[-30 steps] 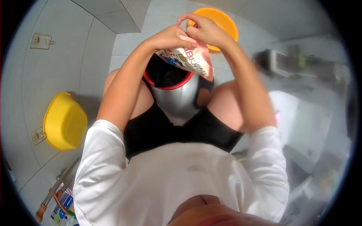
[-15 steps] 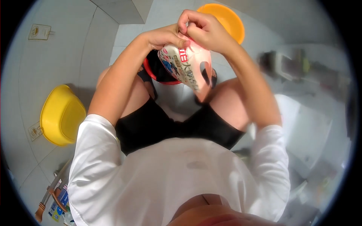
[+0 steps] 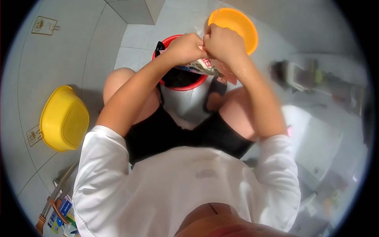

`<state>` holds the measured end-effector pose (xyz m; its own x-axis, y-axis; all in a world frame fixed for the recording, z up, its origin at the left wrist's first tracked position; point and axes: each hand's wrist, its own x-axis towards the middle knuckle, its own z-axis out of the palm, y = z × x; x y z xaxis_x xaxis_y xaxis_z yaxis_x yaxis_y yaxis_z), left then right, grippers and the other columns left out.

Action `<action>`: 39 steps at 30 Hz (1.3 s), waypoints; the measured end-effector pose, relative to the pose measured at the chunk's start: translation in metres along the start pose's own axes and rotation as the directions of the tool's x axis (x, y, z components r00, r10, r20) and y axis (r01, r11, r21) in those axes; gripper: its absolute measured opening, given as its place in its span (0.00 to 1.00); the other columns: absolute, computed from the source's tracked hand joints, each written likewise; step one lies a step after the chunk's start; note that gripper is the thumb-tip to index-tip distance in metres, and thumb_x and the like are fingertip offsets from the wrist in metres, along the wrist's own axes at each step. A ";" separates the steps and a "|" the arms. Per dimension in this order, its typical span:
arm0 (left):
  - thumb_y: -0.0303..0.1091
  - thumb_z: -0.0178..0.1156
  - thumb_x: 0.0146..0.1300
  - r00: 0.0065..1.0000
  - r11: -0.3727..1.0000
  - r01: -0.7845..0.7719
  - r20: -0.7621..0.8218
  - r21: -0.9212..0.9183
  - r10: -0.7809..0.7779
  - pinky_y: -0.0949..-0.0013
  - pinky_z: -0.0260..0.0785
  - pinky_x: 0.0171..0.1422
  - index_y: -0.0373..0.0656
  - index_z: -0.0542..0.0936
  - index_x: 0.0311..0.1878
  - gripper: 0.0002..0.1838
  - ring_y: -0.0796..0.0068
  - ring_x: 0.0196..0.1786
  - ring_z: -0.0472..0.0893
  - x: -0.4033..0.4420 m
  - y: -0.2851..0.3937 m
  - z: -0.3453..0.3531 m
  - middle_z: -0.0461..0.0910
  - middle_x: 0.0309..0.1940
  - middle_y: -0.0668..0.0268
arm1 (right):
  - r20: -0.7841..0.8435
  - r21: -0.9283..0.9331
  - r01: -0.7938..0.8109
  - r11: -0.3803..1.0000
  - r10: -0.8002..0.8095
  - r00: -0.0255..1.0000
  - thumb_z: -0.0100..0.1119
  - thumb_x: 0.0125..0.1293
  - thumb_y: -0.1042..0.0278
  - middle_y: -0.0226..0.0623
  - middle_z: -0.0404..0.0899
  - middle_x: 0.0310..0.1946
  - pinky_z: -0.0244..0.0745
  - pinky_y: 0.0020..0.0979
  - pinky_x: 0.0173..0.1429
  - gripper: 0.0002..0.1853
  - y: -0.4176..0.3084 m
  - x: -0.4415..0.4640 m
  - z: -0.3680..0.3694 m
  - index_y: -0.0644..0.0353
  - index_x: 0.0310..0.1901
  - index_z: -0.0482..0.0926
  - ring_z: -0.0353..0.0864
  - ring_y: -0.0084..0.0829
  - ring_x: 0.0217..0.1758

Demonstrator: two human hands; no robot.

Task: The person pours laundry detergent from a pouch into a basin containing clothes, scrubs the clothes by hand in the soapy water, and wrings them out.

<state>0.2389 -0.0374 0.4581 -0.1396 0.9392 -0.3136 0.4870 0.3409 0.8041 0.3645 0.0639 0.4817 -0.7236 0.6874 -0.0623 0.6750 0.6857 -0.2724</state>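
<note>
My left hand (image 3: 187, 49) is closed on one side of a printed detergent bag (image 3: 208, 67), white and pink with red lettering. My right hand (image 3: 225, 44) grips the bag's other upper side, knuckles close to the left hand. The bag lies tilted, its far end hidden behind the fingers. Below it stands a bucket with a red rim (image 3: 185, 88), and inside is something black (image 3: 177, 78), apparently cloth, with part of it over the rim at the far left.
An orange basin (image 3: 249, 33) rests on the floor beyond my right hand. On the left wall hangs a yellow basin (image 3: 65, 118) by a hook. My knees flank the bucket. Blurred items stand at the right, and boxes (image 3: 65, 211) sit at lower left.
The bag has swung from hanging down toward me to lying nearly level, its printed face foreshortened. My left hand has shifted slightly right and turned over. More of the bucket shows.
</note>
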 end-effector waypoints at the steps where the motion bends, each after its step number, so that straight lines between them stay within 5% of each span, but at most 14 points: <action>1: 0.47 0.71 0.54 1.000 1.000 -0.004 -0.005 0.000 0.004 0.61 0.77 0.41 0.41 0.90 0.36 0.17 0.63 0.29 0.86 0.000 -0.003 0.000 0.85 0.25 0.56 | -0.039 -0.100 -0.036 0.994 0.032 0.999 0.53 0.69 0.54 0.44 0.88 0.31 0.82 0.47 0.46 0.15 -0.005 0.001 0.000 0.50 0.44 0.86 0.88 0.48 0.37; 4: 0.46 0.72 0.54 0.967 0.990 0.014 -0.254 0.140 0.022 0.58 0.79 0.45 0.44 0.91 0.40 0.17 0.55 0.37 0.88 -0.013 0.002 0.006 0.88 0.31 0.53 | -0.025 -0.142 0.008 0.990 -0.012 1.000 0.57 0.66 0.55 0.47 0.89 0.35 0.83 0.48 0.46 0.14 -0.020 0.003 -0.011 0.53 0.40 0.88 0.89 0.48 0.39; 11: 0.45 0.78 0.57 0.987 0.932 -0.158 -0.035 -0.327 0.156 0.70 0.67 0.21 0.39 0.90 0.36 0.17 0.79 0.19 0.76 -0.035 0.017 -0.021 0.82 0.22 0.69 | -0.025 0.235 0.381 0.895 -0.386 0.922 0.53 0.62 0.65 0.44 0.84 0.23 0.79 0.43 0.36 0.20 -0.017 -0.003 -0.044 0.36 0.50 0.91 0.84 0.41 0.26; 17: 0.37 0.81 0.53 0.970 0.820 -0.058 0.163 -0.570 0.181 0.69 0.76 0.50 0.42 0.86 0.48 0.21 0.80 0.45 0.81 -0.034 0.015 -0.045 0.86 0.40 0.67 | -0.184 0.529 0.635 0.563 -0.654 0.734 0.53 0.57 0.72 0.38 0.75 0.16 0.67 0.30 0.25 0.24 -0.009 0.000 -0.053 0.39 0.50 0.92 0.69 0.31 0.17; 19: 0.37 0.81 0.52 0.871 0.884 -0.357 0.234 -0.302 0.432 0.69 0.76 0.49 0.41 0.86 0.47 0.21 0.79 0.43 0.82 -0.028 0.009 -0.055 0.86 0.39 0.68 | -0.053 0.679 0.559 0.476 -0.728 0.684 0.46 0.50 0.84 0.43 0.89 0.31 0.81 0.30 0.42 0.27 -0.012 -0.004 -0.066 0.60 0.47 0.92 0.83 0.28 0.30; 21: 0.39 0.77 0.58 0.836 0.887 -0.353 0.325 -0.299 0.442 0.69 0.76 0.45 0.39 0.84 0.48 0.19 0.77 0.41 0.82 -0.034 0.008 -0.059 0.85 0.37 0.66 | -0.126 0.695 0.602 0.394 -0.757 0.641 0.48 0.50 0.85 0.45 0.89 0.32 0.80 0.32 0.39 0.23 -0.022 -0.008 -0.058 0.64 0.43 0.92 0.82 0.32 0.30; 23: 0.41 0.68 0.66 0.884 0.888 0.025 0.425 -0.459 0.195 0.69 0.75 0.39 0.39 0.83 0.51 0.17 0.76 0.38 0.82 -0.048 0.015 -0.055 0.83 0.34 0.65 | -0.408 0.632 0.766 0.120 -0.789 0.460 0.51 0.52 0.85 0.45 0.87 0.29 0.77 0.35 0.34 0.17 -0.034 -0.020 -0.060 0.67 0.38 0.90 0.79 0.37 0.26; 24: 0.39 0.58 0.72 0.890 0.945 0.003 0.431 -0.327 0.147 0.71 0.73 0.35 0.38 0.82 0.54 0.16 0.76 0.35 0.81 -0.060 0.026 -0.054 0.81 0.34 0.65 | -0.466 0.533 0.843 0.076 -0.805 0.367 0.54 0.55 0.84 0.45 0.82 0.26 0.73 0.37 0.31 0.14 -0.035 -0.022 -0.059 0.66 0.38 0.88 0.76 0.41 0.25; 27: 0.31 0.63 0.69 0.804 0.921 -0.189 0.485 -0.340 0.344 0.71 0.74 0.37 0.37 0.81 0.54 0.14 0.76 0.36 0.81 -0.059 0.017 -0.052 0.82 0.36 0.65 | -0.504 0.406 0.905 0.131 -0.793 0.341 0.54 0.55 0.82 0.43 0.78 0.24 0.73 0.38 0.31 0.14 -0.038 -0.042 -0.061 0.65 0.41 0.87 0.75 0.43 0.24; 28: 0.26 0.70 0.61 0.731 0.829 -0.506 0.391 -0.240 0.559 0.69 0.75 0.38 0.37 0.83 0.55 0.18 0.77 0.37 0.82 -0.057 0.019 -0.049 0.84 0.37 0.65 | -0.342 0.376 0.876 0.302 -0.833 0.434 0.56 0.61 0.77 0.41 0.76 0.22 0.72 0.36 0.30 0.17 -0.031 -0.045 -0.070 0.59 0.50 0.88 0.75 0.40 0.24; 29: 0.26 0.70 0.61 0.731 0.830 -0.508 0.394 -0.231 0.557 0.69 0.75 0.38 0.37 0.83 0.55 0.18 0.77 0.37 0.82 -0.059 0.018 -0.045 0.84 0.37 0.65 | -0.351 0.371 0.879 0.299 -0.831 0.431 0.56 0.61 0.77 0.41 0.76 0.22 0.72 0.36 0.30 0.17 -0.031 -0.049 -0.069 0.59 0.50 0.88 0.75 0.40 0.24; 32: 0.29 0.76 0.57 0.923 0.928 -0.159 0.283 -0.338 0.261 0.70 0.75 0.44 0.40 0.88 0.47 0.14 0.78 0.37 0.82 -0.068 0.017 -0.037 0.86 0.33 0.67 | 0.081 0.469 0.384 0.796 -0.471 0.878 0.65 0.66 0.52 0.37 0.75 0.21 0.67 0.32 0.29 0.22 -0.025 -0.054 -0.072 0.38 0.62 0.85 0.72 0.31 0.21; 35: 0.33 0.76 0.59 0.979 0.990 0.017 0.205 -0.140 0.013 0.71 0.75 0.43 0.36 0.89 0.42 0.12 0.79 0.36 0.84 -0.075 0.025 -0.027 0.88 0.31 0.63 | 0.088 0.541 0.314 0.780 -0.424 0.901 0.73 0.66 0.53 0.27 0.69 0.21 0.61 0.29 0.30 0.26 -0.013 -0.051 -0.061 0.46 0.64 0.84 0.66 0.22 0.25; 39: 0.35 0.72 0.63 0.986 0.948 -0.118 -0.149 -0.294 0.076 0.71 0.75 0.41 0.36 0.90 0.40 0.11 0.79 0.33 0.84 -0.068 -0.006 0.001 0.89 0.32 0.63 | -0.083 0.640 0.268 0.721 -0.281 0.956 0.81 0.57 0.57 0.27 0.73 0.25 0.69 0.26 0.36 0.29 -0.016 -0.041 -0.024 0.50 0.61 0.84 0.70 0.20 0.30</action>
<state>0.2464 -0.1035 0.4741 -0.2295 0.9579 -0.1728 0.2245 0.2248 0.9482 0.3869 0.0304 0.5114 -0.8695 0.4844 0.0971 0.2002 0.5253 -0.8271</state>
